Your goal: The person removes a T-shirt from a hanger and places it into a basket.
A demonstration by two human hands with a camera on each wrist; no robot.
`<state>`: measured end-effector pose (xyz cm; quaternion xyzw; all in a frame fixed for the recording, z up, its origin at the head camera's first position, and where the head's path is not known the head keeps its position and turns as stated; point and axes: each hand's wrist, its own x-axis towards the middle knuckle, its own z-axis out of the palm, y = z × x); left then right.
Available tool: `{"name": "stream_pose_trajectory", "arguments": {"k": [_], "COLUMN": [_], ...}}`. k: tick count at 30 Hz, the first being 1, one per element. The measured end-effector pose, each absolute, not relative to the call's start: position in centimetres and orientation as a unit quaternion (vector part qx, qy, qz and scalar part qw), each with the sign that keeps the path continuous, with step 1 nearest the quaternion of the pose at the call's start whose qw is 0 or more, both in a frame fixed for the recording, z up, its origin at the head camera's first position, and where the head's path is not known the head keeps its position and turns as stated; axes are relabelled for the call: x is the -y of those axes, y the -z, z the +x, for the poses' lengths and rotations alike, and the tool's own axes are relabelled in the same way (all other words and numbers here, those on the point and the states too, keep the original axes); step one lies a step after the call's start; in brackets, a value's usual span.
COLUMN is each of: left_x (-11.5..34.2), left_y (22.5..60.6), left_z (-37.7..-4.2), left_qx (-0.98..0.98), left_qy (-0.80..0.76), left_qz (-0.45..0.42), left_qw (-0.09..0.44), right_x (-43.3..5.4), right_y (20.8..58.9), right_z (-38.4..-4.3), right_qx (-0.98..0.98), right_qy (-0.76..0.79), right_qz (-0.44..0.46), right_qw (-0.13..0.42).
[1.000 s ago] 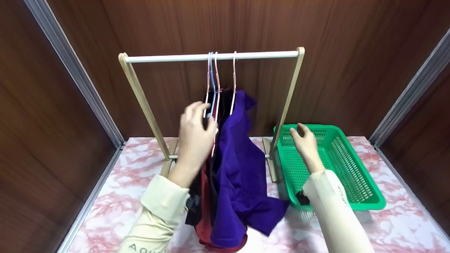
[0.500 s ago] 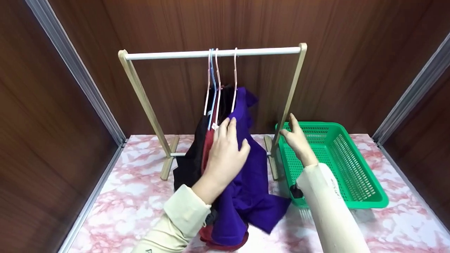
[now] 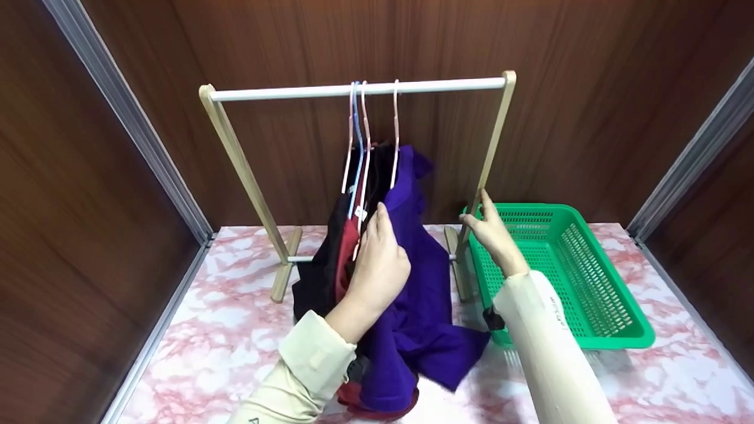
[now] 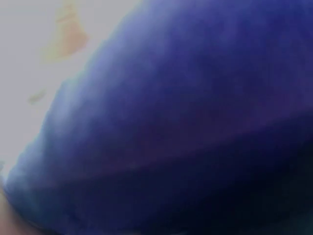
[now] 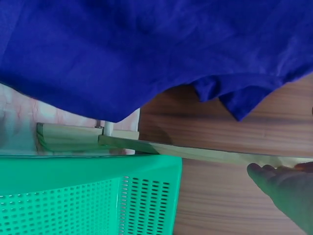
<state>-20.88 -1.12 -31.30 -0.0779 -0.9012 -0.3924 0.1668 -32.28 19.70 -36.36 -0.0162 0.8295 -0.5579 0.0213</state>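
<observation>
My left hand [image 3: 380,265] lies with straight fingers against the purple garment [image 3: 421,265], at the side facing the other clothes. That purple cloth fills the left wrist view, blurred. Left of the hand hang a red garment [image 3: 346,247] and a black garment [image 3: 321,277], partly hidden by the hand and sleeve. Pink hangers [image 3: 396,132] and a blue hanger [image 3: 357,135] hook over the white bar [image 3: 294,92]. My right hand [image 3: 495,235] has extended fingers at the rack's right wooden post [image 3: 493,141]; in the right wrist view its fingertips [image 5: 257,171] appear at the post's edge.
A green perforated basket [image 3: 615,288] stands right of the rack, beneath my right forearm. The rack's feet [image 3: 281,282] rest on a pink-and-white marbled surface [image 3: 194,330]. Brown wood-grain panels [image 3: 294,35] enclose the back and both sides.
My left hand has moved from the hangers right and down to the purple garment, its fingers drawing together. The black garment spreads further left. My right hand has shifted left to the post.
</observation>
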Motion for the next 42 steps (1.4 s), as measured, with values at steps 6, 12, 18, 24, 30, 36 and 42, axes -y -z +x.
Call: {"name": "stream_pose_trajectory", "arguments": {"k": [6, 12, 18, 24, 30, 36, 42], "left_x": [1.3, 1.5, 1.6, 1.9, 1.9, 1.9, 2.0], "left_y": [31.3, 31.5, 31.6, 31.7, 31.8, 31.9, 32.1], "left_z": [-21.0, -21.3, -21.3, -21.4, -21.3, -21.3, -21.2], "left_qx": [0.886, 0.868, 0.849, 0.839, 0.840, 0.851, 0.852], "left_qy": [0.440, 0.484, 0.522, 0.538, 0.537, 0.515, 0.508], "left_qz": [-0.070, -0.063, -0.046, -0.050, -0.043, -0.052, -0.065], "left_qw": [0.125, 0.090, 0.065, 0.066, 0.069, 0.093, 0.108], "right_x": [-20.0, -20.3, -20.2, -20.1, -20.6, -20.5, -20.3], "right_y": [36.7, 37.2, 37.6, 38.0, 38.5, 38.8, 38.8], "right_z": [-32.4, -32.5, -32.7, -33.0, -33.0, -33.1, -33.1], "right_qx": [-0.833, -0.838, -0.826, -0.819, -0.819, -0.806, -0.804], "right_qy": [0.552, 0.544, 0.564, 0.574, 0.573, 0.590, 0.592], "right_qz": [-0.020, -0.027, -0.024, -0.026, -0.032, -0.045, -0.046], "right_qw": [0.030, 0.037, 0.005, -0.003, 0.006, 0.012, 0.018]}}
